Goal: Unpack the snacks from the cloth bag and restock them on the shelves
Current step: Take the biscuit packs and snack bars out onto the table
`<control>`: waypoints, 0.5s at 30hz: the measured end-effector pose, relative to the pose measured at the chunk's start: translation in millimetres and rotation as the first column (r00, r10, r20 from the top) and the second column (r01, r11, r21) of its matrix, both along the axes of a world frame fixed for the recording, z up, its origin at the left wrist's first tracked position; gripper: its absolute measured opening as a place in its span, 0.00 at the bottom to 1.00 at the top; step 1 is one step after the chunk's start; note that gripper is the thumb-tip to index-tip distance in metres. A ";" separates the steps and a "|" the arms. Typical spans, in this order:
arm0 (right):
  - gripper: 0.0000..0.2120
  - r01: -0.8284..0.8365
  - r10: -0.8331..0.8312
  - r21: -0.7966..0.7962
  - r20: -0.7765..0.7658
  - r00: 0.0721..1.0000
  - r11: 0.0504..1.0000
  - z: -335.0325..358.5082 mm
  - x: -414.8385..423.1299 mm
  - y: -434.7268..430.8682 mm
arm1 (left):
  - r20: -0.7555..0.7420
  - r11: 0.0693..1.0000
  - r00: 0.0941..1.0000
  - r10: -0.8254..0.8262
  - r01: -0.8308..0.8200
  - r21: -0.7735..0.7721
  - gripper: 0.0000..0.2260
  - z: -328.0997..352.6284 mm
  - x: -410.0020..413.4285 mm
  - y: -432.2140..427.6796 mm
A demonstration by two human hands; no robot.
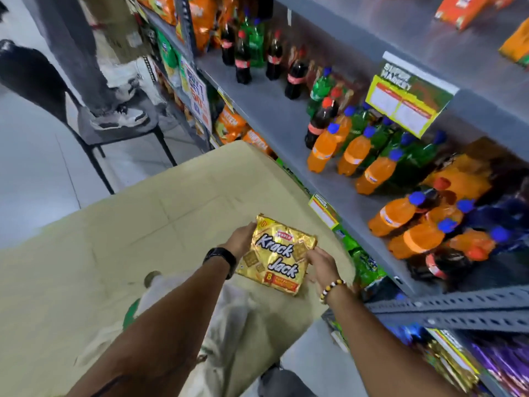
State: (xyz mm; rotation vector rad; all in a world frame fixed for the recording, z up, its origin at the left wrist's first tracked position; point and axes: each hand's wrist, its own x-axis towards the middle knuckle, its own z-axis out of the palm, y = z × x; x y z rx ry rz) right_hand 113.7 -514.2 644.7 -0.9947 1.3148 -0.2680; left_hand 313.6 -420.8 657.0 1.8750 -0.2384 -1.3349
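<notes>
Head view, the only one on offer: the pack (276,255), gold foil and close to square, sits between both hands over the beige table (128,224). Whether it rests on the top or hangs just clear of it, I cannot tell.

The left hand (242,239) grips the pack's left edge, fingers curled round the upper corner. The right hand (320,265) pinches the opposite edge. So it's a two-handed hold, printed face up, lettering slanting down to the right.

The cloth bag (237,316) lies crumpled under the forearms, nearer the body than the pack.

Here's the relation that matters: the shelves (272,118) run along the right side, so the pack has to travel right. The right hand is the nearer one, and I'd judge it leads the carry. The bottles (355,156) crowd the middle shelf, so picking a free spot there looks like the tricky part.
</notes>
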 end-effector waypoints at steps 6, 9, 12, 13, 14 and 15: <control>0.03 -0.106 0.121 0.134 -0.106 0.987 0.985 -45.0 -5.7 6.1 | 0.043 0.982 0.990 -0.134 0.127 0.137 0.27 -31.9 -7.1 -2.2; 0.02 -0.228 0.235 0.059 -0.187 0.954 0.972 -45.5 -6.8 2.8 | 0.011 0.990 0.994 -0.112 0.110 0.089 0.26 -28.7 1.3 8.8; 0.08 -0.348 0.298 -0.093 -0.342 0.891 0.933 -35.9 -4.0 -3.2 | 0.035 0.998 0.998 -0.042 0.041 0.043 0.27 -15.2 18.0 29.4; 0.12 -0.370 0.297 -0.132 -0.383 0.874 0.919 -30.9 -0.9 -0.2 | 0.058 0.999 0.998 -0.033 0.031 0.033 0.26 -9.6 25.3 42.4; 0.16 -0.367 0.284 -0.155 -0.391 0.875 0.917 -25.4 2.3 4.8 | 0.069 1.000 0.998 -0.014 0.012 0.017 0.25 -4.4 32.6 56.6; 0.18 -0.357 0.272 -0.169 -0.383 0.883 0.919 -20.2 5.8 12.9 | 0.069 1.000 0.998 0.009 -0.009 -0.004 0.25 1.0 39.1 74.1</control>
